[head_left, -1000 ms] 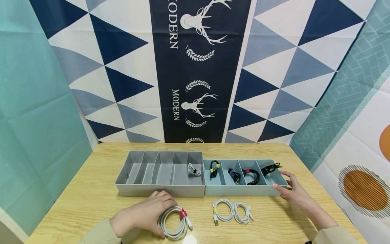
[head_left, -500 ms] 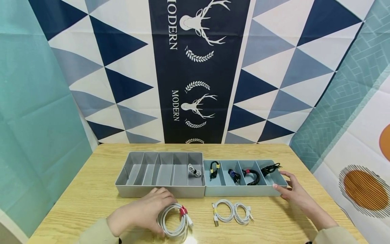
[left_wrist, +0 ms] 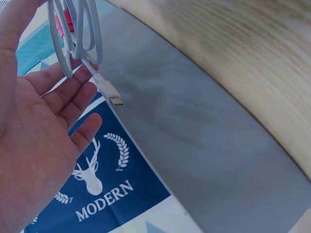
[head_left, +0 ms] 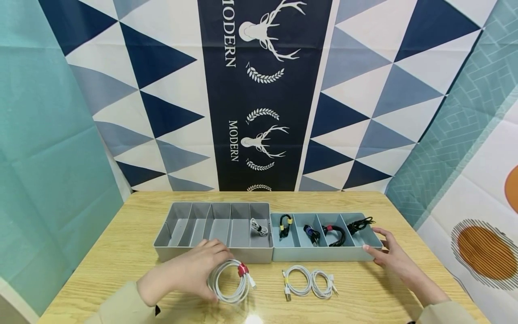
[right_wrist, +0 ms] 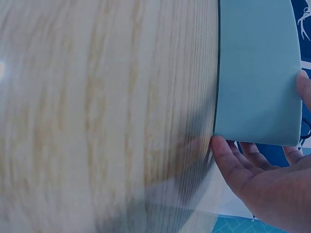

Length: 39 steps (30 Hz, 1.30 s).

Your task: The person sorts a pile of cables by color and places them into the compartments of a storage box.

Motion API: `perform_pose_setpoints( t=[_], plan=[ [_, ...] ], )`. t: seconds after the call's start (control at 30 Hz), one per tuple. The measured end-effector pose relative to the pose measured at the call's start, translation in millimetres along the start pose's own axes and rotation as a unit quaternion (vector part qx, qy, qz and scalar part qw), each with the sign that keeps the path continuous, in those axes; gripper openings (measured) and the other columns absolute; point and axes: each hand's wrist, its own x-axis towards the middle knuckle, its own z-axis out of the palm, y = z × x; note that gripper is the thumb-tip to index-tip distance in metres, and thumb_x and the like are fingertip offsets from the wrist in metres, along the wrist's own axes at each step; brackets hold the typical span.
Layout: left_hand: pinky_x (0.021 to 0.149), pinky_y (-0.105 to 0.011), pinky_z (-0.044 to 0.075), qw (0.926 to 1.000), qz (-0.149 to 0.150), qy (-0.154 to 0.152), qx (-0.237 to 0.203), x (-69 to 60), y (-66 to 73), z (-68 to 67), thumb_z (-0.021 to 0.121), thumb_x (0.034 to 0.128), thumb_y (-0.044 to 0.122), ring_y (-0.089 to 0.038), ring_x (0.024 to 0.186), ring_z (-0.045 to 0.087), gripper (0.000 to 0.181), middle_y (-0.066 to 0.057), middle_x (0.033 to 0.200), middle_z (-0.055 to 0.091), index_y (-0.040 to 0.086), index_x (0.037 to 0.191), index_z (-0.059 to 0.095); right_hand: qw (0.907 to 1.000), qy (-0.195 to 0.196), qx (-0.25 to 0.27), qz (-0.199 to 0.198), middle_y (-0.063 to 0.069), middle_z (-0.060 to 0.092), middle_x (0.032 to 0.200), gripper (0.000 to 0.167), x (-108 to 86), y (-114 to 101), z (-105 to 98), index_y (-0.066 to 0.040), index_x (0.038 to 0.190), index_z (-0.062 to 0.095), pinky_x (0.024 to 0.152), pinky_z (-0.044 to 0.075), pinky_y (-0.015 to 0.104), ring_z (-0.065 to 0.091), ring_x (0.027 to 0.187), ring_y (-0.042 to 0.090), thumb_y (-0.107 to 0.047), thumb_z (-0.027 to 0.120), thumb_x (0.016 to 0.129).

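Observation:
My left hand [head_left: 194, 272] pinches a coiled white cable [head_left: 229, 294] with a red tie, held in front of the grey divided box [head_left: 210, 255]. In the left wrist view the loops hang between thumb and fingers [left_wrist: 63, 94], with a metal-tipped plug [left_wrist: 108, 91] pointing away. At the right end of the blue divided box [head_left: 323, 254], my right hand [head_left: 398, 265] rests with thumb on the front rim and fingers round the end wall. The right wrist view has that hand [right_wrist: 277, 182] touching the corner of the blue box [right_wrist: 260, 73].
Two coiled white cables [head_left: 298, 293] [head_left: 321, 294] lie on the wooden table [head_left: 348, 299] before the blue box. Four compartments there hold black cables [head_left: 284, 230]; the grey box's right compartment holds a small white cable [head_left: 259, 227]. Patterned cloth [head_left: 259, 90] hangs behind.
My left hand has lifted the red-tied cable slightly and moved it up toward the grey box. My right hand stays at the blue box's end.

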Motion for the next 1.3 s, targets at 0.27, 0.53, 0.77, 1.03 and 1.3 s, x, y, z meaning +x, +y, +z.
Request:
perform_pose_setpoints(
  t=[0.27, 0.53, 0.77, 1.03, 1.3],
  plan=[
    [0.093, -0.037, 0.038, 0.9998, 0.007, 0.006, 0.016, 4.4, -4.3, -9.5, 0.086, 0.0503, 0.047, -0.011, 0.112, 0.046, 0.083, 0.01, 0.117, 0.056, 0.019, 0.123, 0.057, 1.0, 0.003, -0.003, -0.002, 0.042, 0.018, 0.138, 0.08, -1.2, 0.3, 0.1, -0.001, 0.147, 0.003, 0.074, 0.052, 0.028, 0.053, 0.101, 0.021, -0.029, 0.057, 0.095],
    [0.095, -0.037, 0.038, 0.9997, -0.003, -0.004, 0.023, 8.9, -5.3, -21.6, 0.085, 0.0522, 0.049, -0.014, 0.115, 0.046, 0.083, 0.008, 0.12, 0.056, 0.017, 0.124, 0.056, 1.0, -0.003, 0.007, 0.003, 0.041, 0.018, 0.138, 0.08, -0.9, 0.9, -0.2, -0.001, 0.147, 0.002, 0.074, 0.051, 0.029, 0.05, 0.105, 0.029, -0.029, 0.056, 0.095],
    [0.097, -0.041, 0.038, 0.9997, -0.011, 0.002, 0.022, 13.1, -6.5, -29.9, 0.086, 0.0524, 0.048, -0.016, 0.118, 0.045, 0.084, 0.006, 0.121, 0.056, 0.016, 0.125, 0.056, 1.0, -0.001, 0.005, 0.001, 0.042, 0.017, 0.139, 0.08, -0.1, 1.5, 0.1, -0.001, 0.147, 0.002, 0.074, 0.051, 0.029, 0.048, 0.109, 0.035, -0.028, 0.056, 0.095],
    [0.095, -0.041, 0.037, 0.9994, -0.029, 0.014, 0.009, 17.6, -12.7, -43.5, 0.088, 0.0527, 0.046, -0.015, 0.117, 0.043, 0.086, 0.005, 0.123, 0.056, 0.016, 0.126, 0.056, 1.0, 0.003, 0.004, -0.005, 0.042, 0.017, 0.138, 0.079, 0.6, 1.6, 0.4, 0.0, 0.146, 0.003, 0.073, 0.051, 0.029, 0.048, 0.108, 0.034, -0.028, 0.056, 0.095],
    [0.099, -0.043, 0.034, 0.9983, -0.044, 0.038, 0.009, 21.8, -18.4, -55.6, 0.086, 0.0551, 0.049, -0.016, 0.12, 0.042, 0.085, 0.006, 0.125, 0.054, 0.017, 0.128, 0.055, 1.0, 0.001, 0.002, -0.002, 0.042, 0.017, 0.138, 0.08, 0.2, 0.7, -0.2, 0.0, 0.146, 0.002, 0.073, 0.051, 0.027, 0.049, 0.106, 0.032, -0.029, 0.057, 0.095]
  ],
)
